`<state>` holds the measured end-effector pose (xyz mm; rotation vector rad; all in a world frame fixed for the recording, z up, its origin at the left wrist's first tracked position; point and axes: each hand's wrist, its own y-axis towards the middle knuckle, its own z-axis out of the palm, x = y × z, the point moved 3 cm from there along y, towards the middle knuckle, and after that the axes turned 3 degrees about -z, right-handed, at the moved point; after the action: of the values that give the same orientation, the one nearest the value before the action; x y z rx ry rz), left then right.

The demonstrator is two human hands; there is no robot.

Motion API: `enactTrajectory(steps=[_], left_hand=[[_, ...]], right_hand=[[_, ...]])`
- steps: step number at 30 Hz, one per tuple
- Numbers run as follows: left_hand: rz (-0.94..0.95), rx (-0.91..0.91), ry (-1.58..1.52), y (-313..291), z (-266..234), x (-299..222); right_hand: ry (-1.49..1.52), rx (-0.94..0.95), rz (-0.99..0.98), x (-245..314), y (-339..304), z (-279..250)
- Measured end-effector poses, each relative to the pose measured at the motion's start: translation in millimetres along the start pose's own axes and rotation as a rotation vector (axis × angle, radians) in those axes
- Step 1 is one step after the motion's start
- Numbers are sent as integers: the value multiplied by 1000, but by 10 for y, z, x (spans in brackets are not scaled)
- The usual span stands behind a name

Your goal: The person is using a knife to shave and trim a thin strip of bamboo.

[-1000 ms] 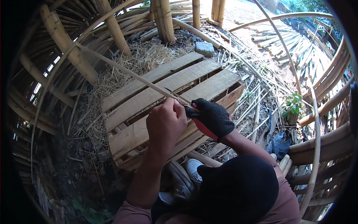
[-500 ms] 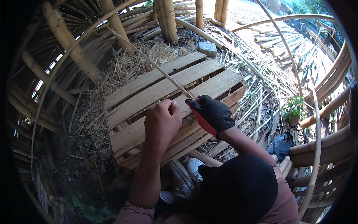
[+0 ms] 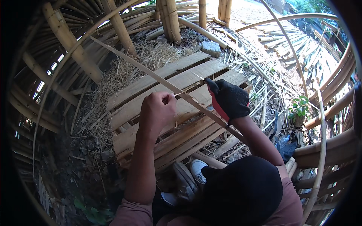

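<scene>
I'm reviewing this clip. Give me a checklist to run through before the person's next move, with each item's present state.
1. Right hand gloved: ok, in a black and red glove.
2. Left hand gloved: not ok, it is bare.
3. Left hand gripping the long strip: cannot tell; its fingers are curled beside the strip, but contact is unclear.
4. Thin pale piece at the right hand's fingertips identified: cannot tell, too small.
5. Strip's far end in view: ok, it shows beyond the slatted wooden pallet.
6. Strip's near end in view: cannot tell; the strip is lost from sight at the right forearm.
</scene>
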<state>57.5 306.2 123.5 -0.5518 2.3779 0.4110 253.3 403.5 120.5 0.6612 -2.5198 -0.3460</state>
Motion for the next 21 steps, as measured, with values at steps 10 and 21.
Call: enactTrajectory(steps=[10, 21], left_hand=[[-40, 36, -37, -32, -6, 145], [35, -12, 77, -359, 131, -65]], right_hand=[[-11, 392, -289, 23, 78, -83], [-86, 357, -489, 243, 85, 48]])
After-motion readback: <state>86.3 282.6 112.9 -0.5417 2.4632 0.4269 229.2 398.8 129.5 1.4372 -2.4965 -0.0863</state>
